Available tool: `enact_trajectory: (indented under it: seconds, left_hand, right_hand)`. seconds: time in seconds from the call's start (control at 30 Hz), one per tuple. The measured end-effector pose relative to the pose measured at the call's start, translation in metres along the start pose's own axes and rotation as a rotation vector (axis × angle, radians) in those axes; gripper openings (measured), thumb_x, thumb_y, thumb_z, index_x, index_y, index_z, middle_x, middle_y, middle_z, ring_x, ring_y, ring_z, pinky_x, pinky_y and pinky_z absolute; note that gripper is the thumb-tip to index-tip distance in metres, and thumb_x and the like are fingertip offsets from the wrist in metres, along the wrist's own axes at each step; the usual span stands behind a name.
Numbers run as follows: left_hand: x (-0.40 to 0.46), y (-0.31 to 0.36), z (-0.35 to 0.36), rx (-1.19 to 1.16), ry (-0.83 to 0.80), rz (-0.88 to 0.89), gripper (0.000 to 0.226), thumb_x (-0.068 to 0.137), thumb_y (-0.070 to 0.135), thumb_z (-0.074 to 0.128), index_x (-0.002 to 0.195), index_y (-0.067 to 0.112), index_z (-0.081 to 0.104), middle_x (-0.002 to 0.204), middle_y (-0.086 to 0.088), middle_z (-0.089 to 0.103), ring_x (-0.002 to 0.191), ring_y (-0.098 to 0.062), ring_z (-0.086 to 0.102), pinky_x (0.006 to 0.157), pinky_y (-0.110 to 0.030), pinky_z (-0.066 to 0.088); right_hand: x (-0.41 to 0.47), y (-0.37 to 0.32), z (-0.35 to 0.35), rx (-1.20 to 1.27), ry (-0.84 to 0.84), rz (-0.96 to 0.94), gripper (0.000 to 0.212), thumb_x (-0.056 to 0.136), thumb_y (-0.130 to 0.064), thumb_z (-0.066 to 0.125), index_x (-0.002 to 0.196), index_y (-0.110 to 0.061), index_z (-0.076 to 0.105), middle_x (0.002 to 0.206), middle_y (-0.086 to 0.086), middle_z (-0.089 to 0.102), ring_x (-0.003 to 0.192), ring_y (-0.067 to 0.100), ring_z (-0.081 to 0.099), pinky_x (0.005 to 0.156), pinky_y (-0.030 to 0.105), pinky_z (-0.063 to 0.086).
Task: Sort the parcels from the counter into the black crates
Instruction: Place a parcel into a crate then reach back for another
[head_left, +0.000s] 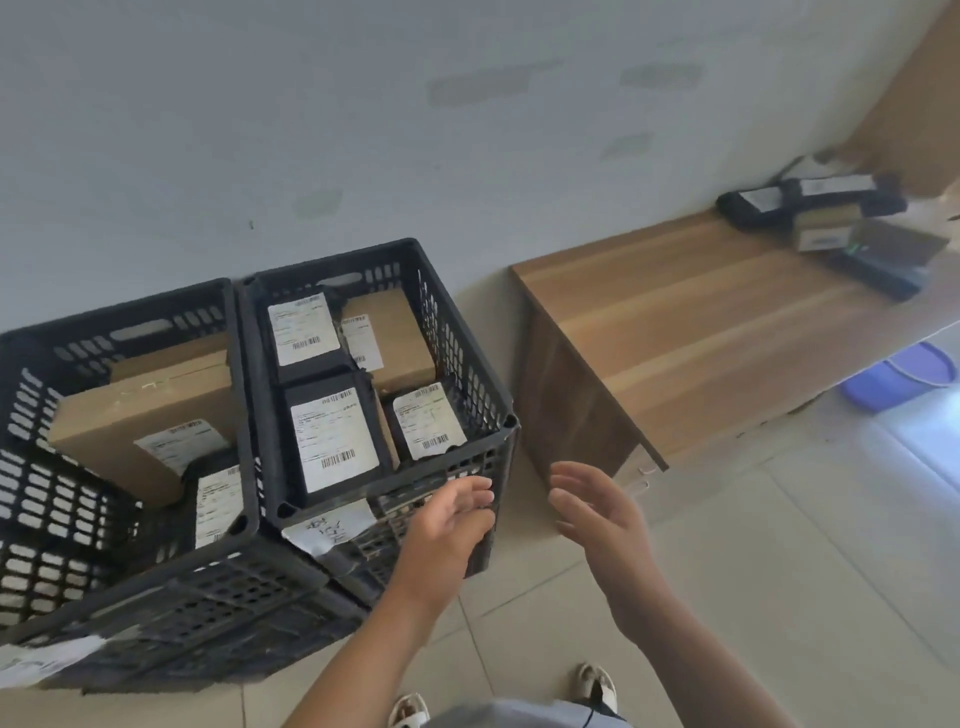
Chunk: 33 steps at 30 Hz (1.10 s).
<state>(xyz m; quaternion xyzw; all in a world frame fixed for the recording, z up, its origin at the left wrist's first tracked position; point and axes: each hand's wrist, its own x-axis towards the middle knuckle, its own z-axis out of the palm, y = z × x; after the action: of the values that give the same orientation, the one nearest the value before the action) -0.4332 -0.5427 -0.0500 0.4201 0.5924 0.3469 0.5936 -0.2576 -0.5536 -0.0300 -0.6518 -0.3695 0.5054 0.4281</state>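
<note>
Two bare hands hover in front of two black crates on a tiled floor. The left hand (457, 525) has loosely curled, relaxed fingers just in front of the near right corner of the right crate (511, 415); whether they touch its wall cannot be told. The right hand (597, 512) is spread open, palm facing left, beside that corner and holding nothing.

The right crate holds three black parcels with white labels and a brown box. The left crate (31, 499) holds a large cardboard box (140, 410) and another labelled parcel.

The remaining parcels (810, 208) lie in a small pile at the far right end of the wooden counter (701, 332), against the wall, well apart from both hands, up and to the right. The right hand is nearer to them, so it likely leads the next reach.
</note>
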Motion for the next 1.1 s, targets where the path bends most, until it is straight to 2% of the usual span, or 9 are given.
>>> enact_trajectory:
  seconds: [0.1,0.3,0.4,0.6,0.73,0.9,1.1]
  left_hand:
    - [0.013,0.016,0.048,0.025,-0.016,-0.01,0.027,0.098,0.012,0.063,0.113,0.033,0.071,0.112,0.009,0.074,0.108,-0.009,0.069,0.103,-0.038,0.054]
    - [0.045,0.032,0.168,0.031,-0.076,-0.005,0.023,0.094,0.012,0.067,0.109,0.028,0.075,0.108,0.001,0.076,0.111,-0.02,0.069,0.101,-0.043,0.054]
    - [0.057,0.031,0.226,0.025,-0.117,-0.024,0.023,0.097,0.005,0.063,0.111,0.02,0.074,0.109,-0.004,0.077,0.11,-0.022,0.069,0.101,-0.044,0.053]
    - [0.078,0.045,0.302,0.068,-0.221,-0.077,0.021,0.097,0.004,0.063,0.111,0.016,0.074,0.108,-0.009,0.077,0.104,-0.022,0.069,0.098,-0.042,0.054]
    - [0.113,0.062,0.348,0.087,-0.269,-0.093,0.021,0.097,0.005,0.064,0.111,0.017,0.074,0.107,-0.008,0.077,0.093,-0.016,0.072,0.085,-0.031,0.056]
    - [0.173,0.087,0.408,0.13,-0.353,-0.086,0.021,0.097,0.011,0.064,0.113,0.022,0.073,0.11,-0.005,0.076,0.108,-0.019,0.07,0.097,-0.035,0.053]
    - [0.257,0.144,0.491,0.052,-0.454,-0.057,0.022,0.099,0.009,0.061,0.114,0.019,0.072,0.112,-0.007,0.076,0.106,-0.02,0.069,0.101,-0.043,0.054]
  right_hand:
    - [0.01,0.0,-0.054,0.038,0.029,0.017,0.021,0.096,-0.019,0.071,0.109,-0.035,0.074,0.108,-0.01,0.074,0.105,0.012,0.069,0.1,0.043,0.055]
    - [0.044,0.01,-0.183,0.168,0.178,0.042,0.019,0.097,-0.015,0.067,0.108,-0.029,0.075,0.106,-0.002,0.076,0.104,0.023,0.07,0.096,0.044,0.057]
    - [0.061,0.02,-0.236,0.234,0.236,0.058,0.018,0.098,-0.012,0.065,0.11,-0.023,0.073,0.107,0.002,0.075,0.105,0.024,0.07,0.094,0.041,0.057]
    - [0.086,0.023,-0.309,0.322,0.331,0.099,0.019,0.098,-0.01,0.063,0.111,-0.02,0.073,0.107,0.003,0.075,0.102,0.023,0.071,0.094,0.041,0.057]
    - [0.117,0.018,-0.348,0.37,0.402,0.101,0.018,0.097,-0.009,0.064,0.11,-0.018,0.074,0.107,0.005,0.075,0.103,0.025,0.071,0.092,0.041,0.057]
    - [0.169,0.003,-0.395,0.383,0.484,0.079,0.018,0.098,-0.01,0.064,0.109,-0.019,0.074,0.102,0.003,0.076,0.099,0.022,0.072,0.084,0.034,0.056]
    - [0.223,-0.032,-0.456,0.325,0.587,0.088,0.018,0.098,-0.011,0.064,0.105,-0.022,0.075,0.1,0.001,0.076,0.097,0.022,0.072,0.088,0.038,0.057]
